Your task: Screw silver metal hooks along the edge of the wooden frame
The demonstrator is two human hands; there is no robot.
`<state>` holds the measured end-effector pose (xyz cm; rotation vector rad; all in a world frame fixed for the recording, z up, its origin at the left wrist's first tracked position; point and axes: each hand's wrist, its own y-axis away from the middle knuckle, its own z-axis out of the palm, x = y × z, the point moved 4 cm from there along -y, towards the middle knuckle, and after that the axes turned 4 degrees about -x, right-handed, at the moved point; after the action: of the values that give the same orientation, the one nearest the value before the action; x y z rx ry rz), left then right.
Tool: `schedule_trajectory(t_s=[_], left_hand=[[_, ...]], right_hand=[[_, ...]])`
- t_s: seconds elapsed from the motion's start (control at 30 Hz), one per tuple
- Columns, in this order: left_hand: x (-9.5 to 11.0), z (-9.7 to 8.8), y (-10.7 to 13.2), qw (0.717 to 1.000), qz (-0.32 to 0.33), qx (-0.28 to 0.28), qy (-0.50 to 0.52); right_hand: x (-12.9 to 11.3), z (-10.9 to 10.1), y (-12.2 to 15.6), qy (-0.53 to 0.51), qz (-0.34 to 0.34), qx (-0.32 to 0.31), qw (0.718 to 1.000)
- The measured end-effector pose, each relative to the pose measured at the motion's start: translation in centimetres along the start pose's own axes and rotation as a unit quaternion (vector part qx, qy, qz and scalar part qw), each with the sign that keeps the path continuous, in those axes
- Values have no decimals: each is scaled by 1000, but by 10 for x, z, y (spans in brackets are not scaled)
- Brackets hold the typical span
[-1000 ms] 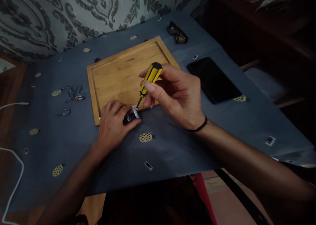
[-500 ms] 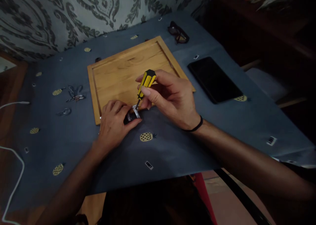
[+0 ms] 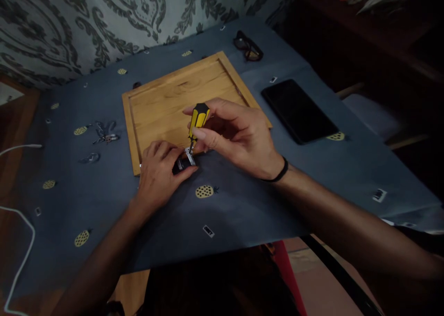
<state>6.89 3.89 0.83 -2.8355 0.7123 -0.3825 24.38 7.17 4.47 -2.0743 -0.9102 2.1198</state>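
Observation:
My right hand (image 3: pixel 239 138) grips a short yellow-and-black screwdriver (image 3: pixel 199 118) between thumb and fingers, its shaft pointing down. The screwdriver's tip meets the silvery metal end of a small black object (image 3: pixel 179 164), whose kind I cannot make out. Around that object my left hand (image 3: pixel 161 170) is closed, thumb in front and fingers behind, hiding much of it. Both hands are at the near edge of a framed wooden board (image 3: pixel 166 108), which lies flat on the table.
A blue tablecloth (image 3: pixel 243 223) with pineapple prints covers the table. A black phone (image 3: pixel 300 112) lies to the right, with dark glasses (image 3: pixel 248 46) behind it. Left of the board are a metal multi-tool (image 3: pixel 105 133) and a small clear item (image 3: pixel 90 158). A white cable (image 3: pixel 26 219) runs along the left.
The screwdriver has become more upright, its handle shifting slightly left and down with my right hand. My left hand stays around the black object.

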Motion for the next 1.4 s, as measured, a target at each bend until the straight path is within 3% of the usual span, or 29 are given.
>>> schedule_trajectory(t_s=[0.07,0.23,0.33,0.77,1.4], left_hand=[[0,0,0,1000,3,3,-8],[0,-1,0,1000,7,3,-18],[0,0,0,1000,12,2,-16],[0,1,1,1000,13,3,-14],[-1,1,0,1000,15,11,-11]], right_hand=[[0,0,0,7,-6,11,1000],[-10,-8,3,10,-48,141,989],[-15,-12,3,14,-70,175,982],[-1,-5,5,45,-17,116,992],[4,-3,6,74,-39,86,993]])
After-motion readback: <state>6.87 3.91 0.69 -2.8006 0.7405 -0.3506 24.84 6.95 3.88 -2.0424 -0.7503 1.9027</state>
